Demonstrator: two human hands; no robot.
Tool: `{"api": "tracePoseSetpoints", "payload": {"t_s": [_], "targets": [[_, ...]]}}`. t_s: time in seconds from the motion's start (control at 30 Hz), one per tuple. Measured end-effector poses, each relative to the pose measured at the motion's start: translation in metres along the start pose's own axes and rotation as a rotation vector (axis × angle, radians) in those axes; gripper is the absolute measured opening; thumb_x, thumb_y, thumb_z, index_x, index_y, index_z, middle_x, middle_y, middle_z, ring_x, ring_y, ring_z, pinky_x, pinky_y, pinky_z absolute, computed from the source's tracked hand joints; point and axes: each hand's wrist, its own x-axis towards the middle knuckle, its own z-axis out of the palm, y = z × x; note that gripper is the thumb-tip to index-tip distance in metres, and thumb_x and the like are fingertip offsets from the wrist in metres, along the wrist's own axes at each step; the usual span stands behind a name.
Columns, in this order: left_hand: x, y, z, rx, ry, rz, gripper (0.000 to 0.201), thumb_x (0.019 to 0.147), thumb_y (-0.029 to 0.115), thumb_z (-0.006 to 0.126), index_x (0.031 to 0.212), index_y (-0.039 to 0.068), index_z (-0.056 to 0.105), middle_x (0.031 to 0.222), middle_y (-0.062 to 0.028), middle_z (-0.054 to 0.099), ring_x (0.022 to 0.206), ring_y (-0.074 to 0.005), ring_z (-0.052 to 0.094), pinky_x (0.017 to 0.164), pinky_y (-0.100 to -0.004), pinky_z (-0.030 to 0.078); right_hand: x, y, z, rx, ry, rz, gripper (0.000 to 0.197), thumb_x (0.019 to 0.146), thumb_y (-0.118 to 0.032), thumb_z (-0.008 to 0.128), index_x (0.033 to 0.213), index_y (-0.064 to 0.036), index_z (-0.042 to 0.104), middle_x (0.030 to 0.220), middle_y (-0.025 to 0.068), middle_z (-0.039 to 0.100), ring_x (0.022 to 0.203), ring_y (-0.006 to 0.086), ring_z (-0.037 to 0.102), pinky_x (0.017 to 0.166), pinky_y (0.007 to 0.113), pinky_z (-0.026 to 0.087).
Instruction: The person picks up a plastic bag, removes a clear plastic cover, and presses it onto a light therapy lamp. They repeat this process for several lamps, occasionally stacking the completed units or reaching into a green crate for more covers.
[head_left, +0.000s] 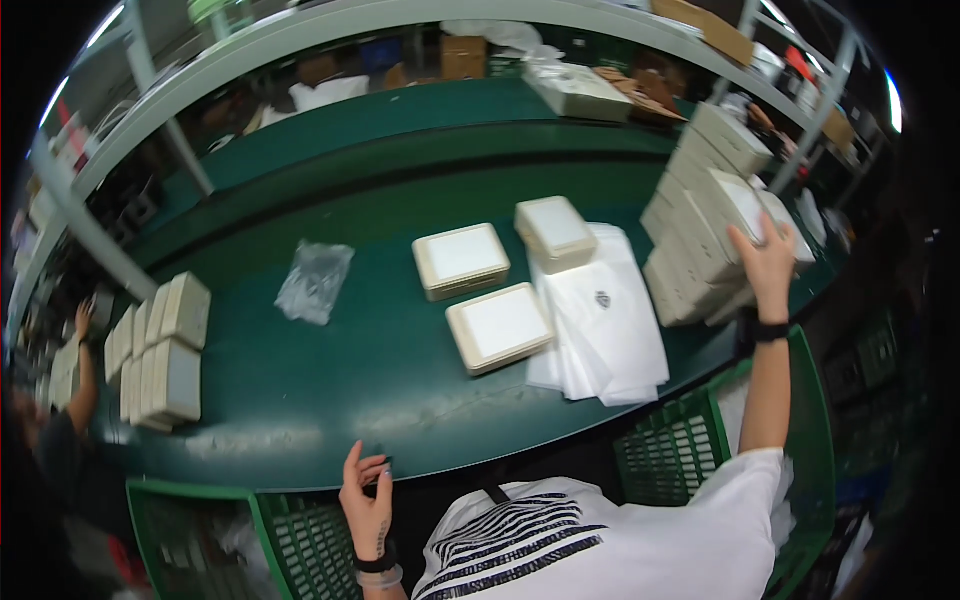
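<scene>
At the right end of the green table, my right hand (768, 268) grips a cream box with a white top panel (738, 205), its fingers spread over the upper edge. That box leans against a tall stack of similar boxes (690, 185). My left hand (368, 502) hovers by the table's front edge, fingers apart, holding nothing. Between my hands lie two cream boxes, one farther back (461, 258) and one nearer (500, 328). A third box (556, 233) rests on the far end of a pile of flat white bags (610, 335).
A crumpled clear plastic bag (315, 283) lies left of centre. More cream boxes (172, 350) stand in rows at the left. Green crates sit below the table at left (200, 488) and right (665, 450). Another person's arm (86, 375) reaches in at far left.
</scene>
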Motion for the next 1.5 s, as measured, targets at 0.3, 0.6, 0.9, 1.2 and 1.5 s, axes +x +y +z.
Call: {"api": "tracePoseSetpoints", "payload": {"t_s": [0.3,0.6,0.9,1.2,1.5], "targets": [[0.014,0.022,0.025,0.129,-0.146,0.106,0.054,0.084,0.004,0.063,0.135,0.002,0.045,0.109,-0.0141,0.065,0.094,-0.0199,0.065,0.084,-0.0301,0.050,-0.067,-0.178,0.014,0.549,-0.855,-0.686,0.095,0.062,-0.029,0.085,0.142,-0.0122,0.036,0.139,0.0265,0.035,0.128,0.0426,0.036,0.106,0.047,0.032],[0.060,0.051,0.060,0.318,-0.273,0.514,0.083,0.076,0.027,0.076,0.144,0.007,0.034,0.136,-0.0212,0.041,0.124,-0.0364,0.045,0.102,-0.0426,0.039,-0.100,-0.264,0.107,0.607,-1.168,-1.068,0.111,0.048,-0.024,0.082,0.144,-0.0133,0.028,0.126,0.0221,0.044,0.119,0.0408,0.042,0.100,0.050,0.035],[0.112,0.046,0.073,0.545,-0.193,0.502,0.122,0.053,0.036,0.088,0.148,0.004,0.020,0.146,-0.0297,0.023,0.136,-0.0451,0.025,0.106,-0.0539,0.027,-0.137,-0.320,0.095,0.865,-1.100,-1.051,0.112,0.049,-0.029,0.084,0.141,-0.0007,0.027,0.132,0.0238,0.042,0.124,0.0408,0.042,0.103,0.049,0.034],[0.146,0.075,0.108,0.768,-0.417,0.607,0.125,0.048,0.038,0.088,0.148,0.004,0.021,0.140,-0.0301,0.033,0.131,-0.0441,0.033,0.102,-0.0578,0.028,-0.050,-0.312,0.194,0.435,-0.925,-0.940,0.124,0.048,-0.036,0.087,0.148,-0.0083,0.018,0.141,0.0248,0.036,0.133,0.0406,0.034,0.106,0.057,0.029],[0.159,0.083,0.105,0.905,-0.681,0.525,0.119,0.039,0.044,0.086,0.141,0.005,0.039,0.120,-0.0219,0.050,0.114,-0.0356,0.047,0.090,-0.0519,0.037,-0.052,-0.359,0.189,0.621,-1.117,-0.879,0.114,0.048,-0.032,0.083,0.145,-0.0070,0.028,0.128,0.0233,0.044,0.123,0.0406,0.041,0.105,0.052,0.031]]}}
